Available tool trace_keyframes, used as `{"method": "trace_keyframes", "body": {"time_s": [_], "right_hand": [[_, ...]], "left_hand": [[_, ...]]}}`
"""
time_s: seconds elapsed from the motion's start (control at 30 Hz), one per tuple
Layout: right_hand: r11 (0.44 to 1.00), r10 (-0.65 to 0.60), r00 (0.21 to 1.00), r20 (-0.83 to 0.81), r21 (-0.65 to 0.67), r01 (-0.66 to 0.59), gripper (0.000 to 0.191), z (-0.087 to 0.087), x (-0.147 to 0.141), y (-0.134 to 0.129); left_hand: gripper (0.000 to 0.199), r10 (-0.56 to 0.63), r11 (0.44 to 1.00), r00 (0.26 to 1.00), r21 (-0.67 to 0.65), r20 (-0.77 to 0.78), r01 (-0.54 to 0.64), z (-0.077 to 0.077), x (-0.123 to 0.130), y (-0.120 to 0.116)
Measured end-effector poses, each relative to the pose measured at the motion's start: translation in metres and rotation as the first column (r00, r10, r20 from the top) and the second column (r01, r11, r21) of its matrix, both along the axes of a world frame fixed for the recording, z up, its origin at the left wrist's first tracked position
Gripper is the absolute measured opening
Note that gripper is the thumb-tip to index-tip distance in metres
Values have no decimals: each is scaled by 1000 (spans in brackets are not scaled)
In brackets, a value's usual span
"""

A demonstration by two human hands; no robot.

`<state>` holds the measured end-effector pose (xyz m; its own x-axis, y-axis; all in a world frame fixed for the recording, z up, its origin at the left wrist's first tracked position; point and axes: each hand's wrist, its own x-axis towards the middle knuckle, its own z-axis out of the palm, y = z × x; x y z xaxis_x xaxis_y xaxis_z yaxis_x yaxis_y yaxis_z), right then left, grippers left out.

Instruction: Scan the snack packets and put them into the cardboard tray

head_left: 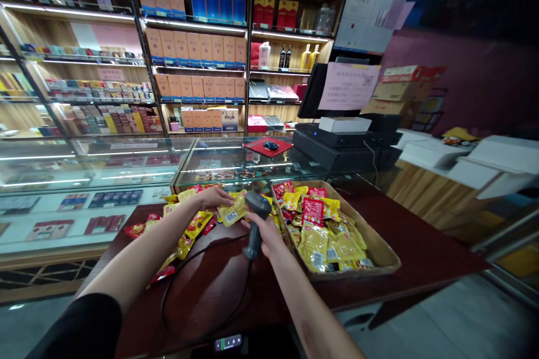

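Note:
My left hand (215, 198) pinches the edge of a gold snack packet (232, 211), whose barcode faces up. Wrapped round the handle of a dark grey barcode scanner (253, 235) is my right hand (267, 231). The scanner's head is right beside the packet. Under and around my left forearm lies a loose pile of yellow and red packets (197, 224). To the right, an open cardboard box (387, 261) holds several gold, yellow and red packets. A black cable curves from the scanner over the dark red table (206, 286).
A glass display counter (210, 151) runs behind the table, with a mouse (270, 146) on a red mat. At the right stand a monitor (311, 92) and a black cash drawer (320, 151). A phone-like device (228, 343) lies at the near edge.

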<state>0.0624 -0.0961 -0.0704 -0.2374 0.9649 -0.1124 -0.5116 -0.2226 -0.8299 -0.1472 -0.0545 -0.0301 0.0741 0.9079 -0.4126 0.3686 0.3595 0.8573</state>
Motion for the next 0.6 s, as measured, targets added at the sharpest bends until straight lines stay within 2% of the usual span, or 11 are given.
{"method": "trace_keyframes", "body": {"time_s": [0.13,0.3,0.37,0.5,0.6], "right_hand": [[999,29,982,184,-31,-24,36,-6,5,-13],[980,199,945,261,-43,-195,46,-19,-4,-37],[973,230,926,299,-49,-226,51,-22,-9,-47],[978,198,907,373,-12,-209,57,-24,-18,-59],[978,173,885,433,28,-205,53,-23,-20,-61]], "left_hand": [[54,22,999,987,-24,-158,-26,5,-2,13],[44,-9,998,970,-65,-245,-7,7,4,23],[44,-20,998,965,-63,-263,4,7,6,27],[46,-37,999,954,-48,-298,24,7,7,34],[48,-45,998,954,-64,-295,28,8,8,37]]}}
